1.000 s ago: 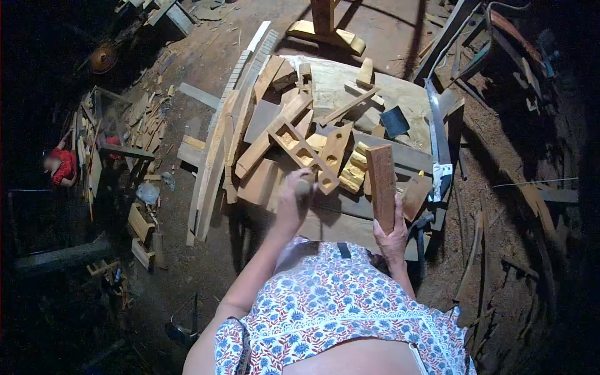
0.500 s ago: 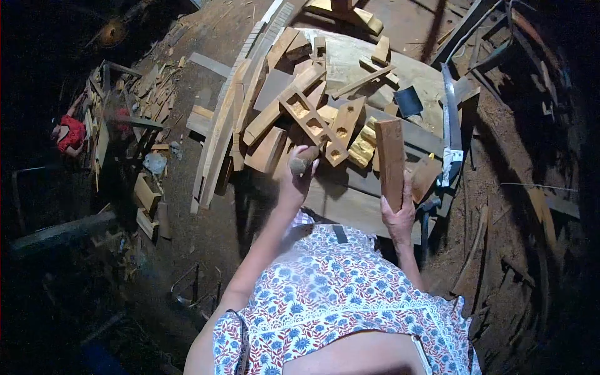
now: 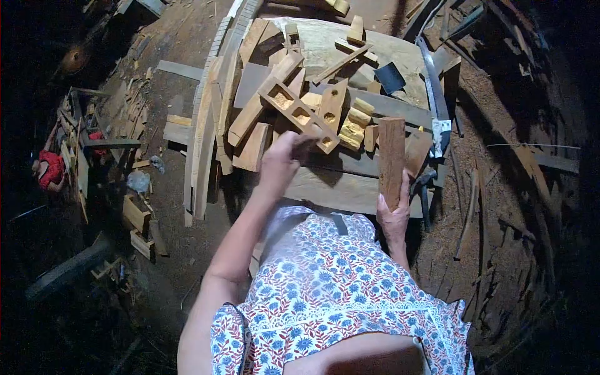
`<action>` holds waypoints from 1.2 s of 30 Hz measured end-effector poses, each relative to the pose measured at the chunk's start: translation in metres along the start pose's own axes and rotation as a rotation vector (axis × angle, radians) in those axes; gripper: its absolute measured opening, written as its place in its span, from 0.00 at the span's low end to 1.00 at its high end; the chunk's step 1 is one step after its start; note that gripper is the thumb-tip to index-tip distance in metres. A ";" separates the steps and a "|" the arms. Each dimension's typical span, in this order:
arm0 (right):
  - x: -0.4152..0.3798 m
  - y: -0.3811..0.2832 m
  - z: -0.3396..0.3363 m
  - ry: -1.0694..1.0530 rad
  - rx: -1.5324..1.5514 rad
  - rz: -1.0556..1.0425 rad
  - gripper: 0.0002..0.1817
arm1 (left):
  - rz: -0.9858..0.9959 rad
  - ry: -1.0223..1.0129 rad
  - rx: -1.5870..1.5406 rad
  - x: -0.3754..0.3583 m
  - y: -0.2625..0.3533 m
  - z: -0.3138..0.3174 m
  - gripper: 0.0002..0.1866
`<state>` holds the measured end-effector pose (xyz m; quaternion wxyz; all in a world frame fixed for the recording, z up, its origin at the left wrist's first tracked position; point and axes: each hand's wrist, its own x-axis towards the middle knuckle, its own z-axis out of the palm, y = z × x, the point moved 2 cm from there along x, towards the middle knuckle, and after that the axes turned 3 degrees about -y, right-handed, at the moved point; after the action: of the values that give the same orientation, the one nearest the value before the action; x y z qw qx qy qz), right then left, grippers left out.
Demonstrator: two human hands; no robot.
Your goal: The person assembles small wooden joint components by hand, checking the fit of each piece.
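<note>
My right hand (image 3: 394, 222) is closed around the lower end of a reddish-brown wooden block (image 3: 392, 156), which points away from me over the near edge of the workbench. Left of it, my left hand (image 3: 276, 167) is curled around a short, dark brown piece (image 3: 305, 144), mostly hidden by the fingers; its kind I cannot make out. Just beyond that hand lies a wooden bar with square hollows (image 3: 292, 111). Beside the bar are a holed wooden piece (image 3: 332, 106) and a yellow notched block (image 3: 356, 125).
A hammer (image 3: 425, 181) rests at the bench's right edge, near a long metal blade (image 3: 431, 84). A dark square sheet (image 3: 390, 78) lies farther back. Long boards (image 3: 209, 134) line the left side. A person in red (image 3: 51, 170) is at far left.
My left hand has turned over and shifted left, so its piece is now mostly covered. My right hand still grips the block, now more upright. The view has shifted.
</note>
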<state>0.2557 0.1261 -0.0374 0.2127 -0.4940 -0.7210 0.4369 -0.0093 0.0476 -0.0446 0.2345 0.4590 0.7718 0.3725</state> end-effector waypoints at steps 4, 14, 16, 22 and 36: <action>-0.008 -0.002 0.003 0.016 -0.013 -0.001 0.42 | 0.153 -0.278 0.265 0.012 -0.051 0.050 0.26; -0.044 -0.002 0.019 0.195 0.030 0.063 0.42 | 0.318 -0.457 0.693 0.068 -0.060 0.075 0.25; -0.050 -0.001 0.022 0.223 0.043 0.075 0.42 | 0.379 -0.478 0.641 0.079 -0.063 0.080 0.26; -0.054 -0.001 0.028 0.245 0.045 0.141 0.42 | 0.232 -0.230 0.555 0.123 -0.063 0.105 0.13; -0.011 0.023 0.006 0.276 0.075 0.119 0.41 | 0.561 -0.176 0.062 0.045 0.074 0.079 0.23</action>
<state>0.2678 0.1166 -0.0589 0.3019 -0.5830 -0.6376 0.4031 0.0643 0.1383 -0.0349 0.1742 0.6919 0.6025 0.3577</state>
